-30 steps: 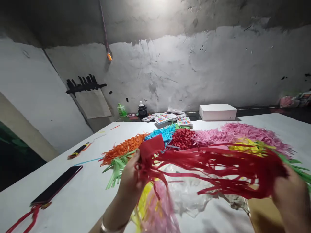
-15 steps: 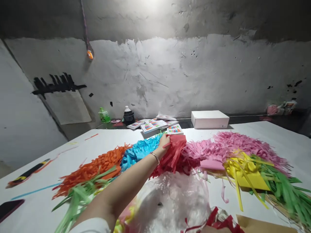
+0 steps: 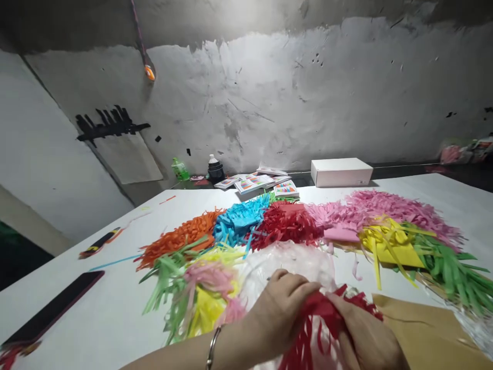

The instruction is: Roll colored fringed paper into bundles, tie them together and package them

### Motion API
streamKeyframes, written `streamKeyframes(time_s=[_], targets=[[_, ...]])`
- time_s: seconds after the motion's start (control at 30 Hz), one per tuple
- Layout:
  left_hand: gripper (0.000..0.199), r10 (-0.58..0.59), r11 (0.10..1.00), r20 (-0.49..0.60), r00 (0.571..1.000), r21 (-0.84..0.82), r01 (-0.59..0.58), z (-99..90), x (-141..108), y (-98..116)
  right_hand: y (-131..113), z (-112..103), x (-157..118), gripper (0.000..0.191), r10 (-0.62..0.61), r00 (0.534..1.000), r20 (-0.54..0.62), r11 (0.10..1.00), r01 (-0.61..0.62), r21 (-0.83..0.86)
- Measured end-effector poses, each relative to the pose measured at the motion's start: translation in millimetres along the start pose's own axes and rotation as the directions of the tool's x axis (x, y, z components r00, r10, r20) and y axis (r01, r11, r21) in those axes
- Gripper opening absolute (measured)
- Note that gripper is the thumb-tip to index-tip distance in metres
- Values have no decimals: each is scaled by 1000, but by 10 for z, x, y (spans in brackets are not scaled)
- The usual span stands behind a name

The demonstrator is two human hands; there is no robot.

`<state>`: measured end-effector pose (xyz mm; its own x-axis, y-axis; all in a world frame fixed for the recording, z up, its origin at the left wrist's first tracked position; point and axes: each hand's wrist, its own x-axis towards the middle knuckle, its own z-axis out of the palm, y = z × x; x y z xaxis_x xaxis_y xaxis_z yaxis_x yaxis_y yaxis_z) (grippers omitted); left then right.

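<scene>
Low in the head view, my left hand (image 3: 281, 311), with a bracelet on its wrist, pinches red fringed tissue paper (image 3: 323, 311). My right hand (image 3: 367, 334) grips the same red paper from the other side, thumb on top, and its strips hang down between the hands. Under and behind them lies a clear plastic bag (image 3: 295, 259). Beyond the bag rests a heap of red fringed paper (image 3: 287, 226), with blue fringed paper (image 3: 241, 218) and orange fringed paper (image 3: 185, 236) to its left.
Pink fringed paper (image 3: 393, 213), yellow paper (image 3: 393, 246) and green strips (image 3: 458, 272) lie to the right, above brown paper (image 3: 427, 329). A white box (image 3: 341, 172) and printed packs (image 3: 254, 182) stand at the back. A phone (image 3: 57, 308) and a cutter (image 3: 100, 241) lie left.
My left hand has come back from the red heap to the front, with red fringed paper. Both hands now hold it together. The view has shifted slightly.
</scene>
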<state>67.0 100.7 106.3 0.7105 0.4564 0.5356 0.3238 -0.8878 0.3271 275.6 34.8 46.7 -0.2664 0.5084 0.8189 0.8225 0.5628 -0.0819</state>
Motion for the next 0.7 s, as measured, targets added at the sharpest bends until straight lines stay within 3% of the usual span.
streamKeyframes(time_s=[0.1, 0.23, 0.27, 0.33, 0.4, 0.47, 0.5, 0.57, 0.7], targets=[[31, -34, 999, -126, 991, -7, 33, -127, -255, 156, -219, -155, 96, 41, -2, 1000, 23, 999, 1, 39], [21, 21, 978, -16, 1000, -205, -24, -322, -536, 397, -434, -266, 26, 35, -34, 999, -30, 998, 35, 55], [28, -19, 958, 2, 1000, -287, 19, -350, -592, 446, -463, -290, -23, 38, -33, 998, -53, 998, 36, 48], [53, -224, 873, -44, 974, -453, 180, -362, -673, 492, -497, -336, -131, 48, -24, 996, -91, 999, 27, 38], [68, -478, 723, -56, 876, -591, 357, -330, -708, 477, -517, -372, -225, 53, -55, 993, -103, 998, 58, 29], [67, -603, 512, 129, 787, -694, 506, -279, -711, 441, -534, -393, -289, 53, -112, 988, -107, 993, 115, 20], [63, -590, 390, 260, 765, -738, 551, -251, -705, 431, -544, -398, -309, 53, -130, 985, -111, 991, 132, 17], [56, -493, 156, 433, 755, -810, 566, -187, -690, 447, -567, -396, -334, 55, -123, 984, -126, 991, 128, 27], [71, -426, -125, 456, 781, -885, 448, 17, -671, 642, -596, -348, -384, 61, -77, 982, -172, 996, 83, 29]])
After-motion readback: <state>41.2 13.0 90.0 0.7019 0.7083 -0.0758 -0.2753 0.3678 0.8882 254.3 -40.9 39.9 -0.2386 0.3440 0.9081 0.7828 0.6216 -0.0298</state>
